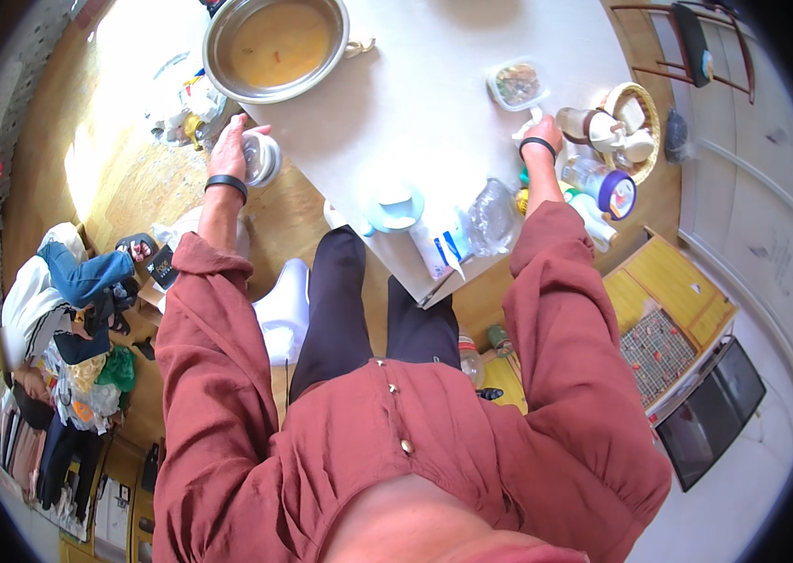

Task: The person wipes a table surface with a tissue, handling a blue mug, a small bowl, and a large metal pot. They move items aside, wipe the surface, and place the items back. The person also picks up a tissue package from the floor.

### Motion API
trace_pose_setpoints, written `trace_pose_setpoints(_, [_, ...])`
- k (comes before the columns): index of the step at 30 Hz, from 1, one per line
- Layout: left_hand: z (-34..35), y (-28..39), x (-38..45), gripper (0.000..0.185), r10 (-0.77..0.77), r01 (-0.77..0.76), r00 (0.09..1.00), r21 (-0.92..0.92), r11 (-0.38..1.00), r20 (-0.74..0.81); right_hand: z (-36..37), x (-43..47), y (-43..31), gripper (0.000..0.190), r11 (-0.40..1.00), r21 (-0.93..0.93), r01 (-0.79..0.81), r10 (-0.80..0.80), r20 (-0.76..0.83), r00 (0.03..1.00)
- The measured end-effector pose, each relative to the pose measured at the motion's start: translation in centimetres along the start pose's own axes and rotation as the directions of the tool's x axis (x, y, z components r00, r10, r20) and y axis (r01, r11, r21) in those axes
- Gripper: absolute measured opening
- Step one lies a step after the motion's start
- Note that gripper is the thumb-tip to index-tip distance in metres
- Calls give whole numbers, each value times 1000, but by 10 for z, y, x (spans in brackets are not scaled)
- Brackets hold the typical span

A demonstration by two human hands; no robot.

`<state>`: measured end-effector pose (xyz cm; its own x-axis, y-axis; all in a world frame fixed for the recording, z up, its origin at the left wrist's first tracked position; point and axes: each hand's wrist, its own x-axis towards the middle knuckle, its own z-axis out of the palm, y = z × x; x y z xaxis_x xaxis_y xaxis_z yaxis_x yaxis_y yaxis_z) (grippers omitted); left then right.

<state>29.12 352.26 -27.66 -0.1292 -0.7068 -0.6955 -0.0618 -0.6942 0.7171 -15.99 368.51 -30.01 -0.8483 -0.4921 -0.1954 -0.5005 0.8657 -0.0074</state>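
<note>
My left hand (229,149) is off the table's left edge, with a round clear plastic container (262,160) with pale rims held against its palm. My right hand (543,134) is over the right side of the white table (432,127). A crumpled white tissue or cloth (530,122) is in its fingers. Just beyond it stands a clear plastic tub (517,86) of chopped food. To its right lie a brown-and-white bottle (591,129) and a wicker basket (652,112) holding white items.
A large metal basin (335,72) of orange-brown liquid stands at the table's far left. Nearer me are a light-blue object (394,207), a tissue pack (444,248), a grey plastic bag (492,218) and a purple-lidded jar (615,191). Another person (51,302) sits at left.
</note>
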Motion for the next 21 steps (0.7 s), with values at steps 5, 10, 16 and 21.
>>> trace_pose_setpoints(5, [5,-3,23,39,44,-41,997,-45,998,65,38,-33,-20,20,972,9,236,-236,12,972])
trace_pose_setpoints(10, [10,0,38,37,11,-10,1000,81,997,-17,45,-71,-50,28,725,244,644,-666,13,745])
trace_pose_setpoints(16, [-5,-21,70,33,21,-32,987,64,997,161,29,-53,-65,29,749,205,629,-614,-139,777])
trace_pose_setpoints(21, [8,-6,67,39,-55,64,995,-104,992,84,51,-58,-64,32,863,79,499,-502,17,865])
